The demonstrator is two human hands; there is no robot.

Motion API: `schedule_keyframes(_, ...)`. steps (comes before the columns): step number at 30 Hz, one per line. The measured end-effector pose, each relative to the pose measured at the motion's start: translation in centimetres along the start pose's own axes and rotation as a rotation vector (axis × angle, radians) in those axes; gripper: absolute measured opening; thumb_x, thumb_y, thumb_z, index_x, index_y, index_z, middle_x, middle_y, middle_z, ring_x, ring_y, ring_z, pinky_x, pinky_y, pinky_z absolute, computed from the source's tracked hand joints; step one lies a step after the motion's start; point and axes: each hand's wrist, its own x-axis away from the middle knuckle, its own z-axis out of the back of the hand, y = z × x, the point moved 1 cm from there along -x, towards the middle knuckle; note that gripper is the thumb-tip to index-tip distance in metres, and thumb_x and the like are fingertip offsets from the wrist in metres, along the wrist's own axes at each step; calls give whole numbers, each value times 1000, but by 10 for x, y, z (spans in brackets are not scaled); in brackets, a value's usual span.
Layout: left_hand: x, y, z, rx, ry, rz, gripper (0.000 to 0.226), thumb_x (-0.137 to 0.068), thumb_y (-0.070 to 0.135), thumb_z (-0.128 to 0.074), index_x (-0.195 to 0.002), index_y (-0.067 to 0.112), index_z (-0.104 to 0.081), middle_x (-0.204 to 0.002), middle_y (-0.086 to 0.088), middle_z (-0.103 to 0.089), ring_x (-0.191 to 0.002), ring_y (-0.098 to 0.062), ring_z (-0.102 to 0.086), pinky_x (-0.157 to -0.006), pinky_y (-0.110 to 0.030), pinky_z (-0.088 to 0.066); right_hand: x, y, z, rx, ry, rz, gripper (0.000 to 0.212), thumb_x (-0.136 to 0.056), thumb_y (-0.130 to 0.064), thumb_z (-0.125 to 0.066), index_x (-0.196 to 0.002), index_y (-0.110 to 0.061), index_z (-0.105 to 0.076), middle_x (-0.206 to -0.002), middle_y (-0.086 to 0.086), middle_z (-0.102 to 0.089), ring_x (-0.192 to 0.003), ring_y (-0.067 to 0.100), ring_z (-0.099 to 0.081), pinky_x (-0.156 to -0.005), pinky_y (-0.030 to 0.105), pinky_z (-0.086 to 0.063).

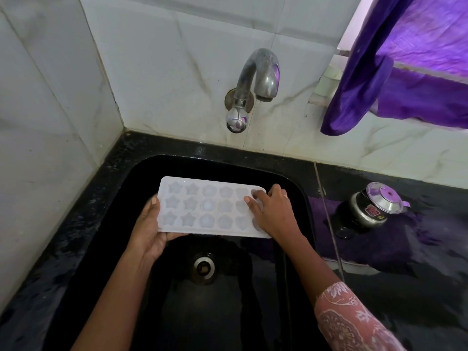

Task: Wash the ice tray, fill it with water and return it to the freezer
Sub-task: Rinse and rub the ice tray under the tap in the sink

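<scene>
The tray (210, 207), white and translucent, hangs level over the black sink (291, 188), cavities facing up, its long axis running left to right across the basin. Three rows of moulded cells show, star shapes toward the left end and rounder flower-like shapes toward the right.

At the left end, the left hand (149, 229) cups the tray from beneath, palm under the near corner and thumb up along the short edge; this grip is closed on the tray. At the right end, the right hand (272, 211) lies on top, fingers spread over the last cells and curled round the far corner, so that grip holds the tray too. The tray thus spans between the two hands, above and behind the drain (203, 267).

The tap (255, 82) sticks out of the tiled wall behind the tray; no stream is visible from it.

Right of the sink, on the dark wet worktop (417, 287), stands a small lidded metal pot (372, 207) with a red label, its writing too small to read.
</scene>
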Motion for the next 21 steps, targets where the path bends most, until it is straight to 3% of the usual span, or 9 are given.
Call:
schedule_keyframes(7,-1,-2,1,32,3,-2,36,-100,34,-34,-130,20,-48,-106,-3,-65,-91,-24,-64,-49,-39,-57,1,0,2,-81,14,-9,42,-94,-46,-42,-124,-21,-56,-112,9,-42,-108,24,-41,-91,32,-37)
schedule_keyframes(14,0,1,1,34,4,-8,36,-100,35,-34,-129,20,-49,-108,-3,-64,-94,-24,-63,-53,-41,-58,3,2,8,-135,50,19,36,-94,-39,-44,-114,-14,-61,-98,1,-36,-96,17,-39,-84,28,-38)
schedule_keyframes(18,1,0,-2,27,3,-19,34,-100,34,-34,-126,20,-50,-105,-2,-65,-91,-23,-64,-50,-40,-57,4,1,8,-55,42,16,35,-96,-36,-42,-115,-11,-58,-106,7,-45,-103,22,-43,-88,31,-37)
schedule_keyframes(21,2,0,-3,33,10,-26,30,-100,34,-33,-121,22,-51,-102,-1,-65,-88,-22,-63,-48,-39,-57,8,-7,12,-25,159,54,30,-96,-28,-43,-117,-10,-56,-109,10,-50,-101,25,-45,-85,33,-35)
